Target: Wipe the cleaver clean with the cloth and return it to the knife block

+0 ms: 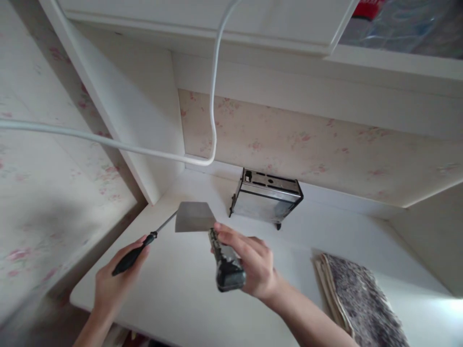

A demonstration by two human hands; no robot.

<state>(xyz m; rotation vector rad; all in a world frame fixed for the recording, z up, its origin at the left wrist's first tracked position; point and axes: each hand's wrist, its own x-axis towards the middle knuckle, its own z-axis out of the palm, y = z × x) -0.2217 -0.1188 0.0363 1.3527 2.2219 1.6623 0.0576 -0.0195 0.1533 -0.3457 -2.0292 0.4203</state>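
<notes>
My left hand (pixel 117 279) is closed around the black handle of a screwdriver (pixel 132 258). Its thin metal shaft points up and to the right, and the tip is hidden behind or touching the left edge of a wide metal blade. That blade belongs to a putty knife (pixel 195 217), whose worn dark handle my right hand (pixel 253 262) grips. Both tools are held above the white tabletop (pixel 173 299). Just beyond the right hand, a metal box-shaped appliance (pixel 265 202) with slots and black trim sits tilted against the back.
A folded grey fluffy cloth (pixel 361 299) lies on the right of the tabletop. A white cable (pixel 152 152) hangs across the view in front of the shelf. Above is a white cabinet (pixel 202 19), with plastic-wrapped items (pixel 405 24) at upper right. Flowered wallpaper (pixel 32 202) covers the left wall.
</notes>
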